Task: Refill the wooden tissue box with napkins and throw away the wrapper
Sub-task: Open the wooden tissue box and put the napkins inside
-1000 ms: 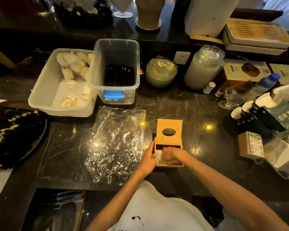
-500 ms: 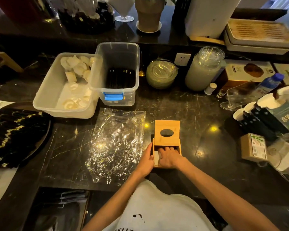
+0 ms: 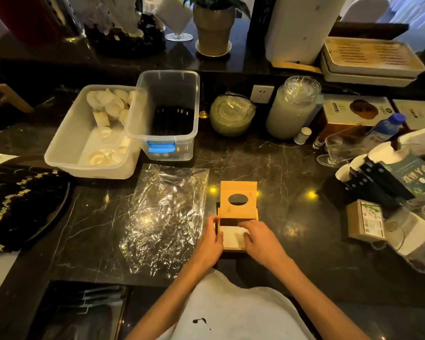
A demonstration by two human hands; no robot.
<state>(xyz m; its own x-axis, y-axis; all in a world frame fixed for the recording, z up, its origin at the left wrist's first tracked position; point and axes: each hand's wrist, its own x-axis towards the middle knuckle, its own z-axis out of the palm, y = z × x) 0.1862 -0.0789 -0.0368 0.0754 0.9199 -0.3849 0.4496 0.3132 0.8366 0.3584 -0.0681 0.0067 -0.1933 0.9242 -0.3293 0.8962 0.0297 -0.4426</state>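
The wooden tissue box stands on the dark marble counter, its sliding lid with an oval hole pushed away from me and half open. White napkins show in the uncovered near half. My left hand holds the box's left wall, thumb on its rim. My right hand lies on the napkins at the right side, fingers pressing down on them. The clear crinkled plastic wrapper lies flat on the counter, left of the box and apart from both hands.
Two clear plastic bins stand behind the wrapper, one with white pieces. Jars stand at the back. Cartons, a bottle and a small box crowd the right. A dark tray of black sachets sits at the left.
My right hand has shifted to the right side of the napkins, uncovering more of the white stack. My left hand stays on the box's left wall. The lid has not moved.
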